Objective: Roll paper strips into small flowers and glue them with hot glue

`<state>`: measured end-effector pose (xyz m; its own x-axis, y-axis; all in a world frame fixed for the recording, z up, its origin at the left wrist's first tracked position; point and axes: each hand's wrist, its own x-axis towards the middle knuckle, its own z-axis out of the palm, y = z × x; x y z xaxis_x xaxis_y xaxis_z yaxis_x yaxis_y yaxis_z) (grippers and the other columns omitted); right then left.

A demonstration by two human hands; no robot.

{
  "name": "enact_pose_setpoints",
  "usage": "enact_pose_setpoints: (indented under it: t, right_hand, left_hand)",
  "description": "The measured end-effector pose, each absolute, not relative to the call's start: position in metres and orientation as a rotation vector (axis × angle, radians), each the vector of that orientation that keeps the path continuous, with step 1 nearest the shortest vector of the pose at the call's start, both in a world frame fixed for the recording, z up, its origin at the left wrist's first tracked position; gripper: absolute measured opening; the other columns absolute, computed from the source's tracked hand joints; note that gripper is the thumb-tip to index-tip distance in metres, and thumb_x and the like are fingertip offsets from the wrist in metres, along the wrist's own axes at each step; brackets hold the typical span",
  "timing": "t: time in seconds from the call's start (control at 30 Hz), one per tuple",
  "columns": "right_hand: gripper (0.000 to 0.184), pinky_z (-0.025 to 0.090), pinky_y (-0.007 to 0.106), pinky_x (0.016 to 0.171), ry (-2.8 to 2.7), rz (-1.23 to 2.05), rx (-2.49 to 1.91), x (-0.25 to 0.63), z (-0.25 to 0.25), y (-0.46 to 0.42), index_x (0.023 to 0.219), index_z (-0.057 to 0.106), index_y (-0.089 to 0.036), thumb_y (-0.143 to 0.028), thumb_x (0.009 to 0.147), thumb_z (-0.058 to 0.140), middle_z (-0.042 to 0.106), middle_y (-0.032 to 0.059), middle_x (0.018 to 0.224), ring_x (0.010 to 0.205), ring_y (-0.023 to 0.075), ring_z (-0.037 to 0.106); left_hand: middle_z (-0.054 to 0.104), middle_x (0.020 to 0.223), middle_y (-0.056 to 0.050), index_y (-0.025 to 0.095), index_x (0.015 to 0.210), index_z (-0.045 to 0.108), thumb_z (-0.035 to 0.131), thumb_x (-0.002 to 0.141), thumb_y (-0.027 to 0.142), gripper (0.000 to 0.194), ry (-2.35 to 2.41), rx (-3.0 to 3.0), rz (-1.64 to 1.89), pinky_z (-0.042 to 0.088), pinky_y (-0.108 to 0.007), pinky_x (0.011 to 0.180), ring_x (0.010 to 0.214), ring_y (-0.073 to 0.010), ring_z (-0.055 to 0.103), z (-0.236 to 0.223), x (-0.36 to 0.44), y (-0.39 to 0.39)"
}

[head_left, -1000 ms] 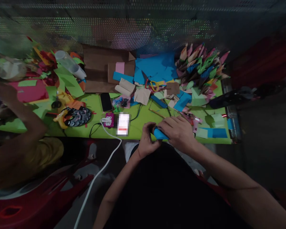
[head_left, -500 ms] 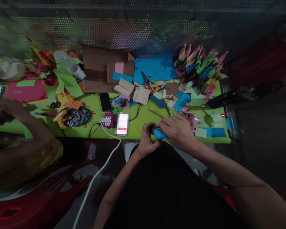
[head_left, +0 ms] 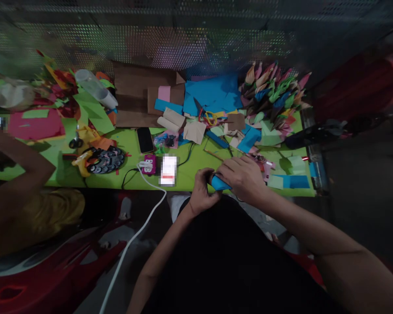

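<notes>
A rolled or folded piece of blue paper (head_left: 220, 183) is held between my hands at the table's front edge, close to my body. My left hand (head_left: 203, 189) wraps its fingers and thumb round the left end of the paper. From above and to the right, my right hand (head_left: 244, 179) closes over the other end, hiding part of it. Just beyond the hands, a thin brown stick (head_left: 214, 155) lies on the green tabletop (head_left: 196, 168). Left of my hands lies a phone (head_left: 168, 170) with a lit, blurred screen.
A pink power socket (head_left: 148, 165) holds a white plug and cable. Behind lie a dark phone (head_left: 145, 140), yellow-handled scissors (head_left: 211, 117), blue paper sheets (head_left: 212, 93) and brown card (head_left: 131, 96). Paper flowers (head_left: 275, 91) stand at back right. A co-worker's arm (head_left: 22, 161) reaches in at left.
My hands and the blue paper stay almost in the same place. At the left, the co-worker's arm has shifted, and the lit phone there shows less.
</notes>
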<state>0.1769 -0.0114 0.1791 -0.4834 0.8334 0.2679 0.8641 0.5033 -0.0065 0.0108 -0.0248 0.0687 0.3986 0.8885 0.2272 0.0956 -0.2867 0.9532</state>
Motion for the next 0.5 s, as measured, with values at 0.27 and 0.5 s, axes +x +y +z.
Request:
enact_pose_setpoints:
  t: [0.27, 0.5]
  right_hand:
    - [0.027, 0.025, 0.035, 0.067, -2.498, -0.075, -1.475, 0.1781, 0.1763, -0.0101, 0.075, 0.067, -0.018, -0.019, 0.098, 0.052, 0.061, 0.0051, 0.072, 0.072, 0.0189, 0.047]
    - [0.022, 0.026, 0.034, 0.069, -2.520, -0.080, -1.455, 0.1785, 0.1791, -0.0092, 0.084, 0.070, -0.018, -0.019, 0.098, 0.053, 0.068, 0.0052, 0.082, 0.076, 0.0194, 0.051]
  left_hand:
    - [0.051, 0.119, -0.010, 0.022, 0.130, 0.041, 0.070, 0.079, 0.032, 0.059, 0.871, 1.654, 0.999, 0.045, -0.049, 0.100, 0.112, -0.0284, 0.052, 0.0696, 0.0100, -0.0243]
    - [0.051, 0.118, -0.009, 0.022, 0.129, 0.042, 0.071, 0.079, 0.035, 0.059, 0.883, 1.666, 1.000, 0.046, -0.049, 0.101, 0.111, -0.0276, 0.053, 0.0708, 0.0111, -0.0236]
